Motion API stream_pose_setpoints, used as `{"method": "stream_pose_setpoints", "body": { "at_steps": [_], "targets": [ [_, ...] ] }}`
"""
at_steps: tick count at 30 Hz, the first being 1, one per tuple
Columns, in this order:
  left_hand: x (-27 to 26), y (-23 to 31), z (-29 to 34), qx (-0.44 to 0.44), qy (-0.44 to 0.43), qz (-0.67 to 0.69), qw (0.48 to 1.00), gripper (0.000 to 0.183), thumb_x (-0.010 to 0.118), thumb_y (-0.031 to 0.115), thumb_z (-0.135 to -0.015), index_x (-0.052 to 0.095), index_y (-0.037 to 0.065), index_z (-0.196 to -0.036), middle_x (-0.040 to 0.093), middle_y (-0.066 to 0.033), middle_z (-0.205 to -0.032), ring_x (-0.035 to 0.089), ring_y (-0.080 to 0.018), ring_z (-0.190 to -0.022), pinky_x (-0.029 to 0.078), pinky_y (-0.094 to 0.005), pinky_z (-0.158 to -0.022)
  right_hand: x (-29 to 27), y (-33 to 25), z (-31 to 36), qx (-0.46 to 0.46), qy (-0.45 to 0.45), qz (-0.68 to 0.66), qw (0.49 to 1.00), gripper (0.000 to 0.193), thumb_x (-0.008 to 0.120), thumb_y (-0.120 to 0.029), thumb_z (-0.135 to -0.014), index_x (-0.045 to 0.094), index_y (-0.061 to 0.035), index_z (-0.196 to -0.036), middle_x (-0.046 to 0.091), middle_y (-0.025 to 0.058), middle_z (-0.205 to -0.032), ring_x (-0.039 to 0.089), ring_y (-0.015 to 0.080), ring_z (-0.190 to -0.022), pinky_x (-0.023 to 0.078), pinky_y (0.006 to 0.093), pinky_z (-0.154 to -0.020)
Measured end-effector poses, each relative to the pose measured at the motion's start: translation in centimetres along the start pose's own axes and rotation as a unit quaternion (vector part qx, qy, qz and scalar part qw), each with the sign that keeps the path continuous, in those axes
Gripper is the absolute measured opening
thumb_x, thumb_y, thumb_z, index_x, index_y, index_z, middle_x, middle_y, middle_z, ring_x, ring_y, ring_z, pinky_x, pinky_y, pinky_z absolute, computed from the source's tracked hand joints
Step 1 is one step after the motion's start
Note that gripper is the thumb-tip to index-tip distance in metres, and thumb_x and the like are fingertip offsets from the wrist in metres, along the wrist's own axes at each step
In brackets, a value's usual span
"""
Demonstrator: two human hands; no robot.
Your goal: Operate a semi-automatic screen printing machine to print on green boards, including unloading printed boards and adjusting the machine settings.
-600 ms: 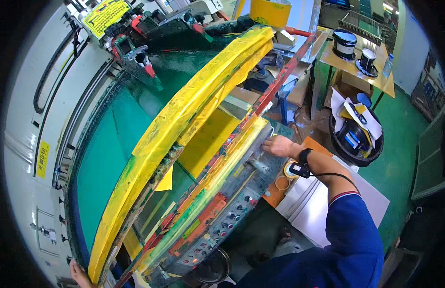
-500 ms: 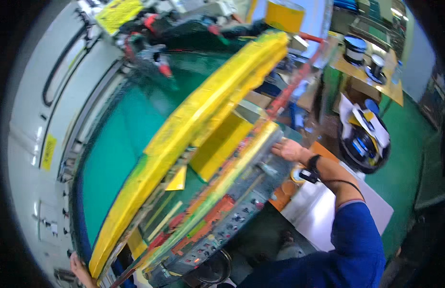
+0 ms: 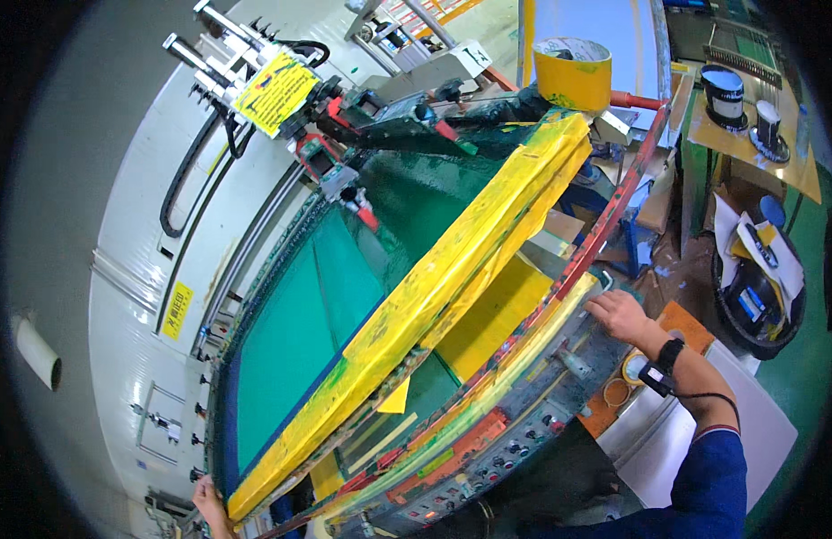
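A large screen printing frame, its near bar wrapped in yellow tape, slants across the view with teal-green mesh inside it. At its near left corner my left hand is closed on the edge, partly cut off by the picture's rim. My right hand rests on the right end of the machine's grey front edge, fingers stretched out and holding nothing visible. Below that edge runs a control panel with knobs and buttons. A yellow sheet lies under the frame.
A red bar rises at the right. A yellow tape roll sits on the frame's far corner. Clamps with red handles stand at the far side. On the right are a black bin, ink tubs and a white board.
The view has shifted, so the frame and machine appear farther right and lower. Both hands keep their places at the frame corner and the machine edge.
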State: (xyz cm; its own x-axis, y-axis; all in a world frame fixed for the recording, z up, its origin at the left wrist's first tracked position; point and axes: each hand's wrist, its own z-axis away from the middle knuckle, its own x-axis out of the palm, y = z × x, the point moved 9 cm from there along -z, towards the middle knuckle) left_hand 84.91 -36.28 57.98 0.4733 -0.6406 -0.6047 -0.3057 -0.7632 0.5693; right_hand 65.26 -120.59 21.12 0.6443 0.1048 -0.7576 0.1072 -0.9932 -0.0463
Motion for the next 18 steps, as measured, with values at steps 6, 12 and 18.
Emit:
{"method": "stream_pose_setpoints", "body": {
  "at_steps": [6,12,18],
  "targets": [
    [-2.9,-3.7,-1.3,-0.025,0.014,0.034,0.999,0.022,0.059,0.021,-0.093,0.068,0.002,-0.088,0.045,0.0034,-0.057,0.041,-0.0073,-0.051,0.029,-0.0247,-0.049,-8.0,-2.4,2.5,0.099,0.148,-0.037,0.983,0.027,0.066,-0.004,-0.074,0.061,-0.0036,-0.1,0.065,0.0104,-0.097,0.063,0.027,-0.079,0.049,0.0372,-0.066],
    [-1.5,0.6,0.9,0.043,0.118,0.107,0.986,0.021,0.057,0.021,-0.094,0.066,0.004,-0.083,0.039,0.0066,-0.06,0.033,-0.0044,-0.052,0.023,-0.0239,-0.046,-8.4,-9.1,5.3,0.162,0.135,-0.208,0.955,0.025,0.072,-0.001,-0.073,0.062,-0.0029,-0.095,0.064,0.0124,-0.087,0.062,0.0297,-0.072,0.049,0.0391,-0.059],
    [-2.8,4.9,1.5,0.416,0.149,-0.434,0.785,0.027,0.053,0.019,-0.097,0.064,-0.001,-0.112,0.051,-0.0011,-0.075,0.045,-0.014,-0.065,0.039,-0.0309,-0.058,-3.4,-21.0,4.7,0.213,-0.055,-0.454,0.864,0.02,0.07,-0.004,-0.081,0.059,-0.0029,-0.099,0.061,0.0143,-0.086,0.061,0.0352,-0.075,0.05,0.0406,-0.066]
  ]
}}
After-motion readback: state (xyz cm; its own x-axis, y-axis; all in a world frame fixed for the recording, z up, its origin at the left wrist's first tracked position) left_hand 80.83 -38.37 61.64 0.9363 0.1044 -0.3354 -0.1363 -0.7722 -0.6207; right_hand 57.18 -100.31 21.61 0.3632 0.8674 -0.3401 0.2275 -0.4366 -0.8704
